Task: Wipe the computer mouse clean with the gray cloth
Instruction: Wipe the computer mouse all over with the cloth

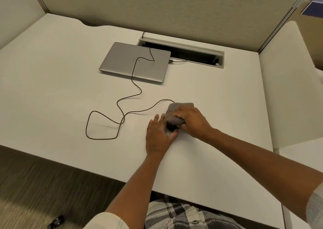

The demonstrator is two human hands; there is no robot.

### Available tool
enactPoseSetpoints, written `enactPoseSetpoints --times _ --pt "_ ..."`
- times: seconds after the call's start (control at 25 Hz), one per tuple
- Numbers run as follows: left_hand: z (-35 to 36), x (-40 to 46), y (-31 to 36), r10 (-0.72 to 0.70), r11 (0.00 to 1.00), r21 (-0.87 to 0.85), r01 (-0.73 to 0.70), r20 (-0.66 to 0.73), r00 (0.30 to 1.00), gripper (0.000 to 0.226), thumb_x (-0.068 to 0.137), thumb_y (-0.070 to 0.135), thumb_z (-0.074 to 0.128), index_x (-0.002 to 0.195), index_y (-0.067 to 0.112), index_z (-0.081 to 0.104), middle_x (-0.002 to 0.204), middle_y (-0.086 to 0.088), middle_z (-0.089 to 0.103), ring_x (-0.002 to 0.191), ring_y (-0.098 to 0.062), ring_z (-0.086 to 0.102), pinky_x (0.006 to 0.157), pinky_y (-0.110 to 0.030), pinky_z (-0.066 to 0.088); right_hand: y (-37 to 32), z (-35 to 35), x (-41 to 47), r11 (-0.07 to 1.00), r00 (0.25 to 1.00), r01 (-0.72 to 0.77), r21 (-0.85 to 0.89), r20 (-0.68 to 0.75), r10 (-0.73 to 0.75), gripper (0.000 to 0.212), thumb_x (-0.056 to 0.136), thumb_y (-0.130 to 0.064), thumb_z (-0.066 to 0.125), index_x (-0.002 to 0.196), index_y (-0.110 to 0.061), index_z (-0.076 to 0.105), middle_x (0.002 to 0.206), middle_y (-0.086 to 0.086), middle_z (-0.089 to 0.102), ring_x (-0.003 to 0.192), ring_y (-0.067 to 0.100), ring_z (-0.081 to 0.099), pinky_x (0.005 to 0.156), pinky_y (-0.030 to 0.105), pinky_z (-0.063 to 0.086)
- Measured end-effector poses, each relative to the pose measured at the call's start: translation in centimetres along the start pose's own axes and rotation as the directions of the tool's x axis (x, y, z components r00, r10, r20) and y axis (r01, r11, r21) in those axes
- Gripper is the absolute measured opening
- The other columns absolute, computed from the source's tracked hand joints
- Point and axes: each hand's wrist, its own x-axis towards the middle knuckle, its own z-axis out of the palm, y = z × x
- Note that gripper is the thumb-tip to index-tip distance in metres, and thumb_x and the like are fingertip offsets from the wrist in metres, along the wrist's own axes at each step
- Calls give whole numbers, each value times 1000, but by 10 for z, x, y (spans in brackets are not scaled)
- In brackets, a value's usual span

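Checked fabric is seen at the bottom edge, closest to the lens, and two bare forearms are stretched from there over the pale desk. At their ends the work is being done. By the right hand the gray cloth is gripped in a bunch and pressed down on the computer mouse, of which only a dark sliver is shown below the cloth; the rest is hidden. The left hand is laid against the near-left side of the mouse, its fingers spread forward along the desk and its thumb curled in toward the dark body, so the mouse appears to be steadied rather than lifted; a full grasp cannot be confirmed. The mouse is found right of centre on the desk, toward its near edge.

From under the cloth a dark cable is led leftward in loose loops and then back over the lid of a closed silver laptop, behind which an open cable tray is set into the desk.

The wiping step is judged to be under way, with the top being rubbed. For the next move, the cloth would probably need to be drawn around the sides and buttons while the mouse is held still, and the cable should be kept from being tugged
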Motion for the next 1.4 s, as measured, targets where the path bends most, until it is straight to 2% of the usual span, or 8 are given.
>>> enactPoseSetpoints --times 0.12,0.2,0.36,0.52,0.68,1.0,1.2,1.4 --pt "-2 -2 1 15 1000 -14 -15 -17 1000 68 80 56 56 141 27 49 144 9 53 147 -14 26 121 -34 17 -4 4 -13 987 992 122 -107 47 -118 50 68 3 74 113 -20 74 113 1 70 98 25 59 70 15 24" --pt "-2 -3 1 39 999 11 -39 -9 999 70 79 57 55 142 28 48 144 8 53 147 -16 27 120 -35 17 -5 -1 -15 957 978 198 -212 111 -178 50 73 2 72 114 -26 73 117 -4 70 93 26 55 61 22 12" --pt "-2 -2 1 16 1000 -11 -16 -3 1000 73 78 59 53 142 27 47 144 7 53 147 -15 25 120 -34 16 -5 -15 -8 880 963 262 -396 167 -211 45 81 -3 65 114 -33 72 116 -9 68 96 26 54 69 33 24" --pt "2 -3 -2 20 999 44 -18 -32 999 73 81 63 54 137 17 54 148 1 49 146 -16 29 121 -33 17 0 -18 1 880 998 47 -473 51 -26 35 87 -7 59 116 -25 67 116 1 61 102 26 49 77 37 35" --pt "5 -2 -2 21 999 44 -19 -48 999 75 82 66 54 137 15 54 148 0 50 145 -16 30 121 -35 19 1 -15 13 894 998 -63 -445 -21 60 45 87 -4 56 127 -23 62 119 6 61 99 29 49 80 39 39" --pt "4 -3 -3 41 998 41 -40 -24 999 72 80 61 54 138 19 53 149 2 49 146 -16 28 121 -34 17 7 -7 -31 824 966 260 -503 142 -217 49 88 -15 32 113 -34 68 120 -4 62 104 25 51 78 36 34" --pt "5 -3 -1 31 999 45 -28 -59 998 72 82 62 58 135 14 56 146 0 51 144 -19 33 120 -36 21 39 -28 -29 848 999 -47 -528 -19 43 36 87 -4 53 117 -21 67 115 5 63 101 30 49 79 37 32" --pt "5 -3 -3 30 999 33 -28 -62 998 73 83 63 57 137 15 54 147 -1 51 144 -18 33 120 -35 20 27 -36 25 860 980 -178 -478 -161 113 31 82 -2 57 111 -12 56 91 12 67 81 31 52 65 36 35"
